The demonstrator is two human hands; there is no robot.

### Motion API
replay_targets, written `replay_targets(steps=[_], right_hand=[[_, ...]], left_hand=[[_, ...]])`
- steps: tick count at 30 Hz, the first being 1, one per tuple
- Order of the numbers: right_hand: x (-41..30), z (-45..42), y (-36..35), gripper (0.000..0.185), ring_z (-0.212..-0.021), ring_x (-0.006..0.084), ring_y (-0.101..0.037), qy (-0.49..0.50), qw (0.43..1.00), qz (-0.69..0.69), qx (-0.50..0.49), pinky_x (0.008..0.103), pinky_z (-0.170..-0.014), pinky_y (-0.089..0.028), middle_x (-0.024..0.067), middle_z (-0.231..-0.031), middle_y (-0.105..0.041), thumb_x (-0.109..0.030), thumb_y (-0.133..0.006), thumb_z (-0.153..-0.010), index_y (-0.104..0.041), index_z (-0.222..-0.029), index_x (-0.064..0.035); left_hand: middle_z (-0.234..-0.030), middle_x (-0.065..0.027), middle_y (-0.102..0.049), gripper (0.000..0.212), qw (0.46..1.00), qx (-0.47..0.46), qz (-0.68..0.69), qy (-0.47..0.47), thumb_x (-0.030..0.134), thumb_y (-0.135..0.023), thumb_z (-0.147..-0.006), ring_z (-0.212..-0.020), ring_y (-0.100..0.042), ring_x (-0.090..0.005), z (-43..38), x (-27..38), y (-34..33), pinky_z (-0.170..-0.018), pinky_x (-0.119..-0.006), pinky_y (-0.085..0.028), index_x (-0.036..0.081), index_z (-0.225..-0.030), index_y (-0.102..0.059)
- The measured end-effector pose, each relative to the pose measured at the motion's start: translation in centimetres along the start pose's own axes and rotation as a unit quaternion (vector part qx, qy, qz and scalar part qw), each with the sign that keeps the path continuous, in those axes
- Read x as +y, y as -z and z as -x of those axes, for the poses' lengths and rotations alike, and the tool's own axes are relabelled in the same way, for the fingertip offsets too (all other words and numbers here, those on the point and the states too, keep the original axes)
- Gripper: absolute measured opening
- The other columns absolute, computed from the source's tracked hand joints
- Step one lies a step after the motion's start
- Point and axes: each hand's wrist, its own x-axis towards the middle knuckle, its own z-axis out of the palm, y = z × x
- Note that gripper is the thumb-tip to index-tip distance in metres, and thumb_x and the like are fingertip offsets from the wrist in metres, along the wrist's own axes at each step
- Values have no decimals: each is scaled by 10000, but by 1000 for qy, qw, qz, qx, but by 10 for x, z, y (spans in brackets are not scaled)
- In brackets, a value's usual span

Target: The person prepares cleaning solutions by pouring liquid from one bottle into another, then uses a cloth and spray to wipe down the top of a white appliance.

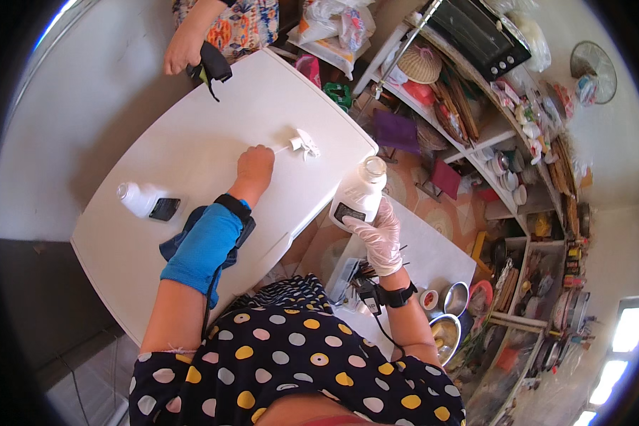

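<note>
On the white table [202, 138], my left hand [255, 166] is closed around the thin tube of a white spray-bottle trigger head [304, 144], which lies to its right. My right hand [379, 234], in a clear plastic glove, holds a white bottle [359, 194] with a dark label near its base; its glass-like mouth shows no cap. This bottle is beyond the table's right edge. Another white bottle [144, 199] with a dark label lies at the left of the table, uncapped. Behind my blue sleeve, a dark blue cloth-like item [178, 245] is partly hidden.
Across the table, another person's hand [183, 52] holds a dark item [213, 64]. A lower grey table [431, 245] at the right bears metal bowls [454, 298] and a plastic container [343, 277]. Stools [395, 131] and loaded shelves stand farther right.
</note>
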Motion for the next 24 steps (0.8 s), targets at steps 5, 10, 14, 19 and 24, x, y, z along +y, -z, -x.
replay_targets(steps=[5, 10, 14, 19, 24], right_hand=[[16, -6, 16, 565, -1209, 167, -505, -41, 998, -19, -37, 321, -1044, -412, 60, -1335, -533, 41, -813, -721, -595, -1236, -38], [10, -15, -1, 617, -1234, 182, -494, -56, 990, -31, -122, 331, -1068, -396, 88, -1359, -534, 16, -812, -719, -577, -1287, -34], [27, -28, -23, 612, -1202, 181, -511, -42, 985, 1, -165, 318, -1043, -415, 102, -1346, -545, -3, -819, -715, -587, -1280, -29], [23, -46, -40, 595, -1173, 193, -524, -40, 978, 44, -202, 310, -1035, -418, 105, -1328, -564, -19, -826, -695, -612, -1250, -31], [13, -49, -61, 545, -1162, 191, -526, -31, 972, 7, -235, 314, -1030, -419, 100, -1334, -567, -12, -820, -690, -639, -1204, -32]], left_hand=[[-788, -25, -621, 149, 766, -196, 585, 182, 169, -562, -962, -715, -601, -146, -4, 6, 45, -594, -277, -466, 67, -920, -661], [-751, 13, -500, 203, 521, -12, 852, 49, 226, -485, -1035, -673, -459, -101, 4, 32, 144, -622, -220, -394, 63, -1118, -574], [-793, -3, -492, 209, 450, 99, 881, -106, 208, -477, -1038, -715, -430, -102, 4, 27, 199, -648, -233, -375, 56, -1169, -537], [-808, -11, -449, 220, 477, 203, 845, -134, 189, -458, -1044, -718, -391, -117, 21, 6, 244, -648, -249, -350, 34, -1182, -529], [-791, -7, -397, 234, 521, 266, 803, -117, 186, -456, -1044, -711, -354, -117, 43, 2, 267, -647, -255, -327, 22, -1201, -508]])
